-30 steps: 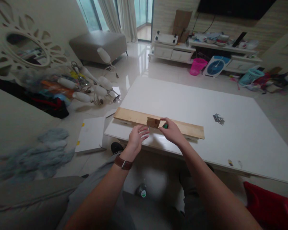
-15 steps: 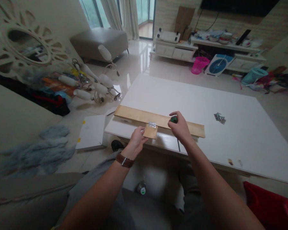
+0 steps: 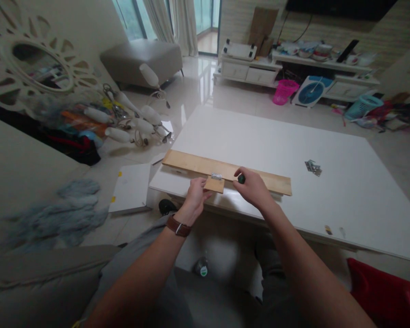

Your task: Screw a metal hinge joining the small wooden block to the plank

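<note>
While your left hand (image 3: pixel 198 196) pinched a wooden block (image 3: pixel 214 185) with a hinge (image 3: pixel 216 176) by the table's (image 3: pixel 266 146) near edge, your right hand (image 3: pixel 252 186) gripped a dark handle (image 3: pixel 241 179) — fastening looked unclear; metal pieces (image 3: pixel 313 167) lay loose toward the right edge.

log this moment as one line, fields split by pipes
left hand: holds board, hinge at far edge | right hand: holds dark handle | plank: beyond board | metal pieces: on table, right of plank
</note>
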Motion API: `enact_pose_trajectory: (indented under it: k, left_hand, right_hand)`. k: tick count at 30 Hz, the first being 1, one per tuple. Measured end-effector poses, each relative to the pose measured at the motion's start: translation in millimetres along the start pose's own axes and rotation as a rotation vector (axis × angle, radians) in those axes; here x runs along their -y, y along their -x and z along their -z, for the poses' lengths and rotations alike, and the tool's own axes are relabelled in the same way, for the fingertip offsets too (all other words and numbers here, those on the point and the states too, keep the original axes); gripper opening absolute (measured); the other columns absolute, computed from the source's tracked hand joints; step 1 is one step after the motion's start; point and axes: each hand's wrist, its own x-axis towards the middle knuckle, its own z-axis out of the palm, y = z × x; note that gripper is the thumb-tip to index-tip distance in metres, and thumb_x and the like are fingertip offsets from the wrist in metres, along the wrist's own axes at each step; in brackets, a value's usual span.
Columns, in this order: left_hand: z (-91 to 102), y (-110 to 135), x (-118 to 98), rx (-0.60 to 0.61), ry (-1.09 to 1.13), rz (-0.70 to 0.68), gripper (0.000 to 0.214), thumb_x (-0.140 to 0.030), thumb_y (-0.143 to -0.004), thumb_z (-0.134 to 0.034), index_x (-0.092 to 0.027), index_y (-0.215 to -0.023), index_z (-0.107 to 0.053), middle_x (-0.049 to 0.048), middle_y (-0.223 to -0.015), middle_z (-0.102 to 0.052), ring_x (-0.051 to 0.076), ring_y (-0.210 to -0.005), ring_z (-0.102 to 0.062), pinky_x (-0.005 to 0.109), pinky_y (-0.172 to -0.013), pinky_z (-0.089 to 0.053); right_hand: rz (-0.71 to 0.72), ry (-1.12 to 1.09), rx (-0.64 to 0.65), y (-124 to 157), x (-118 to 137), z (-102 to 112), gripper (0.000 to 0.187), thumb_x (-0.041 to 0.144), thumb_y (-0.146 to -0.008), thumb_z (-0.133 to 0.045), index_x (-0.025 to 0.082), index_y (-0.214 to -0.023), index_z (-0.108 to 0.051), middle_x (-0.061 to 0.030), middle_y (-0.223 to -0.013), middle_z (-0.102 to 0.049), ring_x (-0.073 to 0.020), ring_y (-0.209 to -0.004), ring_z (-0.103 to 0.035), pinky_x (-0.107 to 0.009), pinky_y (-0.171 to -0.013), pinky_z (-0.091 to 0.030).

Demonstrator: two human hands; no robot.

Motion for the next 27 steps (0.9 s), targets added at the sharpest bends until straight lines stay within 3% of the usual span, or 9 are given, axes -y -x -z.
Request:
enact_pose_trajectory:
  k: [5, 10, 18, 24, 27]
  left_hand:
    - [-5.9, -6, -3, 0.052, 0.050, -0.049, 0.012, -0.026, -0.086, -0.057, -0.020, -0.096, -0.057, 0.0049, -0.096, -0.067, 0.016, -0.073, -0.066, 0.026, -0.063, -0.048]
    - [-12.1, -12, -12, 0.075, 0.008, -0.052, 0.014, -0.029, -0.087, -0.058, -0.020, -0.098, -0.060, 0.0047, -0.098, -0.066, 0.016, -0.071, -0.067, 0.026, -0.062, -0.047]
    - [-10.5, -16, -19, 0.127, -0.068, -0.089, 0.018, -0.025, -0.089, -0.055, -0.020, -0.105, -0.060, 0.0067, -0.100, -0.070, 0.018, -0.076, -0.070, 0.028, -0.066, -0.048]
    - [-5.8, -31, -18, 0.093, -0.122, -0.167, 0.016, -0.023, -0.082, -0.060, -0.021, -0.098, -0.058, 0.0045, -0.094, -0.070, 0.017, -0.072, -0.069, 0.027, -0.064, -0.048]
    - [-7.0, -43, -20, 0.086, -0.278, -0.246, 0.017, -0.017, -0.075, -0.067, -0.019, -0.090, -0.061, 0.0031, -0.082, -0.068, 0.015, -0.065, -0.065, 0.026, -0.062, -0.046]
  right_hand:
    - [0.084, 0.268, 0.370, 26, 13, -7, 0.017, 0.024, -0.091, -0.059, 0.019, -0.101, -0.071, -0.0148, -0.107, -0.078, -0.0281, -0.096, -0.071, -0.033, -0.076, -0.044]
    - [0.328, 0.245, 0.752, 66, 44, -31, 0.027, 0.023, -0.092, -0.058, 0.018, -0.114, -0.072, -0.0157, -0.113, -0.080, -0.0297, -0.102, -0.077, -0.034, -0.079, -0.052]
    - [0.415, 0.328, 0.959, 106, 77, -61, 0.033, 0.023, -0.094, -0.062, 0.016, -0.124, -0.073, -0.0185, -0.121, -0.079, -0.0373, -0.112, -0.077, -0.044, -0.086, -0.063]
    - [0.405, 0.311, 0.966, 105, 78, -66, 0.034, 0.020, -0.095, -0.063, 0.014, -0.128, -0.072, -0.0206, -0.123, -0.077, -0.0368, -0.114, -0.077, -0.046, -0.088, -0.065]
    - [0.382, 0.317, 0.957, 103, 80, -71, 0.033, 0.016, -0.096, -0.059, 0.012, -0.126, -0.073, -0.0225, -0.122, -0.077, -0.0371, -0.115, -0.076, -0.047, -0.088, -0.066]
